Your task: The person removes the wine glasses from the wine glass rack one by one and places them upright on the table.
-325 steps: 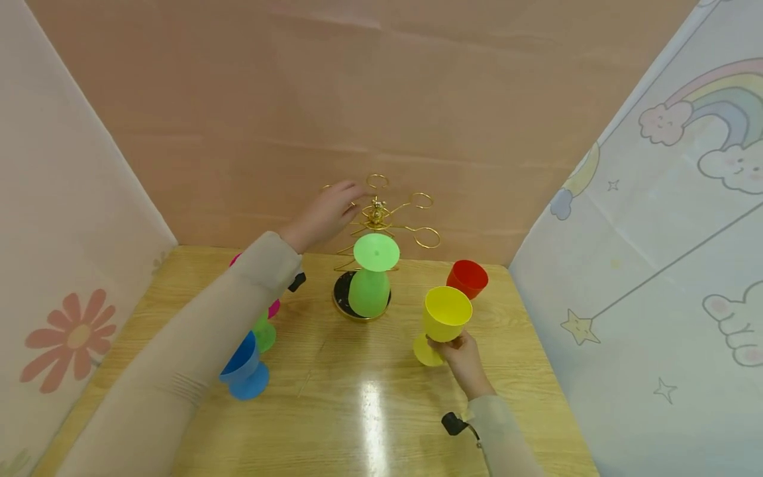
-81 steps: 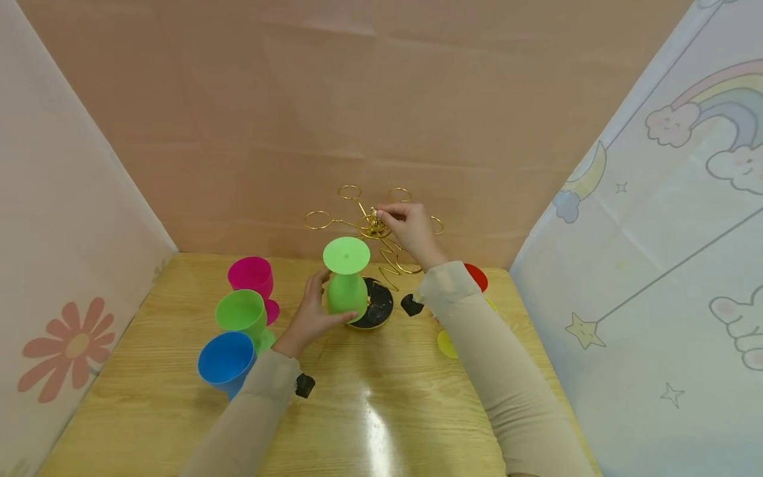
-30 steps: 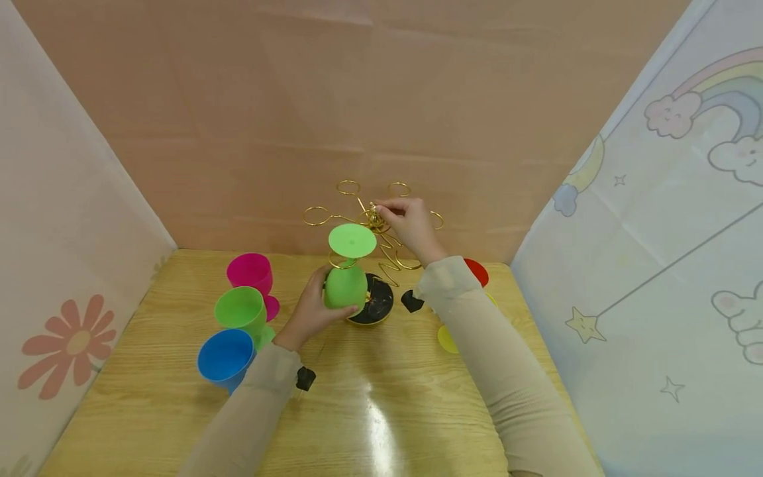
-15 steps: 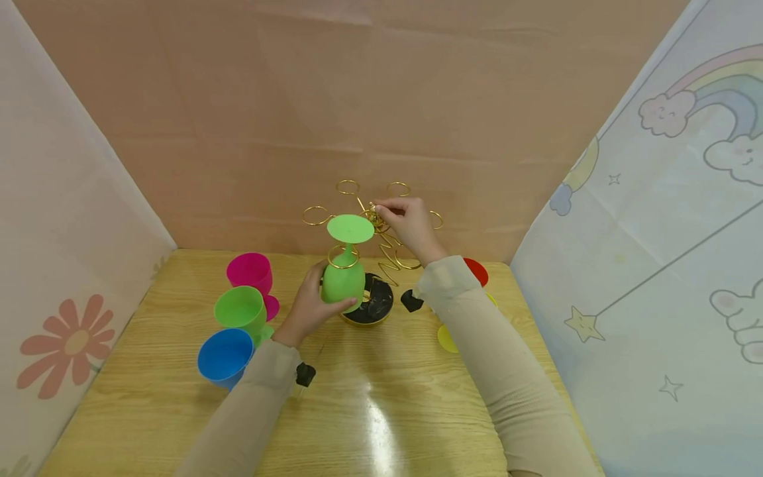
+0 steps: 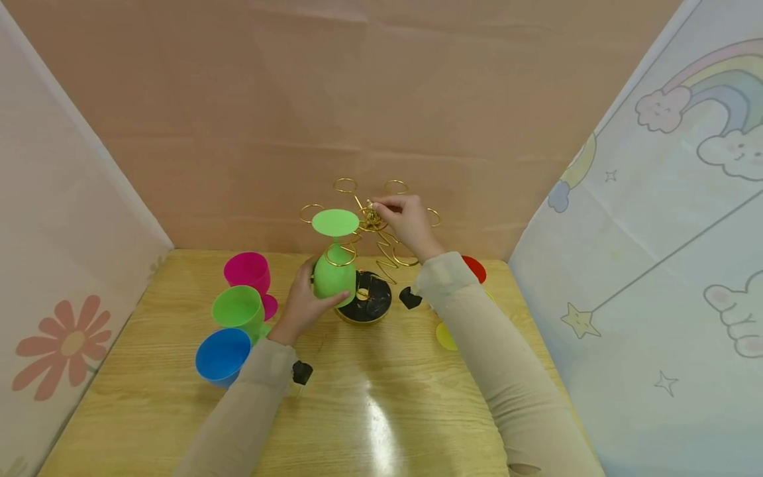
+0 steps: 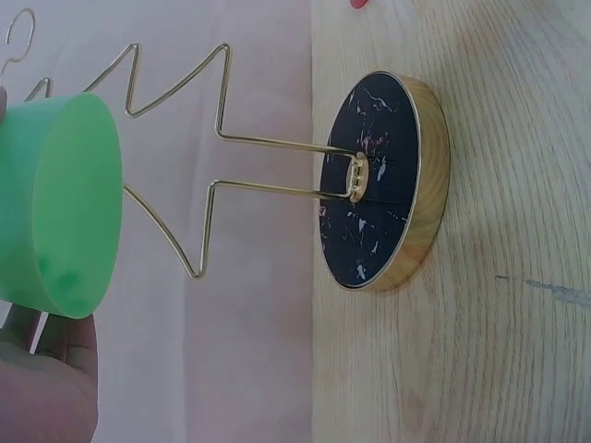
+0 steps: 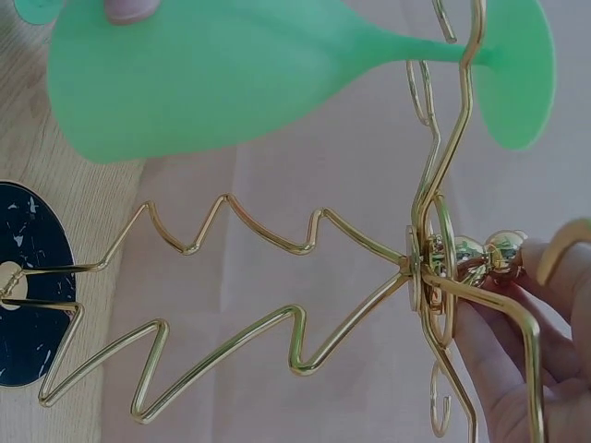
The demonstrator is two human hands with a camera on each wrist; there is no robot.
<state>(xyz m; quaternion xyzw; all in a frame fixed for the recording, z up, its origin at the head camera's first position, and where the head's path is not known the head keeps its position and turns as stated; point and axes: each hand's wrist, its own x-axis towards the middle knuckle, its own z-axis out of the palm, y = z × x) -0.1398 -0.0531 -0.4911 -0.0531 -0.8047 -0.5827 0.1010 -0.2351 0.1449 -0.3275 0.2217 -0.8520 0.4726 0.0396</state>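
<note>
My left hand [image 5: 303, 301] grips the bowl of a light green goblet [image 5: 335, 277], held upside down with its foot on top. A golden wire ring [image 5: 341, 254] of the rack crosses the goblet where stem meets bowl; the right wrist view shows wire beside the stem, close to the foot. My right hand [image 5: 410, 225] pinches the shiny gold finial [image 7: 491, 254] on top of the wire rack [image 7: 305, 318]. Zigzag wires run down from the ring arms to a round black marbled base [image 6: 374, 185] with a gold edge. In the left wrist view, the goblet's open mouth [image 6: 78, 203] shows above the table.
At left stand upright goblets: pink [image 5: 247, 270], green [image 5: 237, 306] and blue [image 5: 223, 356]. To the right, a red cup [image 5: 474, 269] and a yellow goblet [image 5: 446, 336] are partly hidden behind my right arm. A peach backdrop [image 5: 352, 99] rises behind the wooden table [image 5: 340, 411].
Earlier, my right hand held the yellow goblet and my left was at the rack's top. Lately the green goblet has risen and shifted left, with a ring now at its stem; my right hand stays put.
</note>
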